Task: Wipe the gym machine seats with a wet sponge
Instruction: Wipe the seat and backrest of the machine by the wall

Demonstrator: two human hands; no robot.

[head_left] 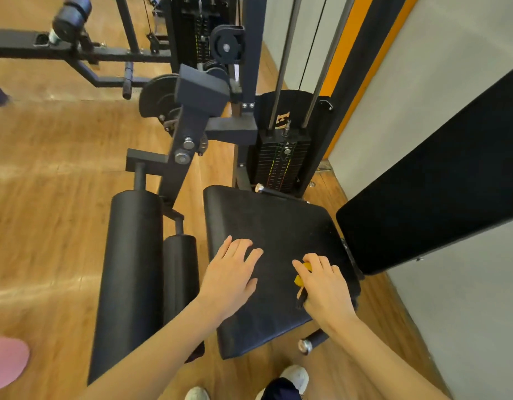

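The black padded seat (272,226) of a leg machine lies in front of me, slightly dusty. My left hand (232,272) rests flat on the seat's left part, fingers spread. To its right, my right hand (324,284) grips a yellow sponge with a dark scrubbing side (300,280) and presses it onto the seat's near right part. Most of the sponge is hidden under my fingers. The black backrest (440,180) rises at the right, above the seat's right edge.
Two black roller pads (131,269) stand left of the seat. The weight stack (281,163) and guide rods lie beyond it. A chrome-tipped handle (307,345) sticks out below the seat. A grey wall is on the right; wooden floor and another machine are at the left.
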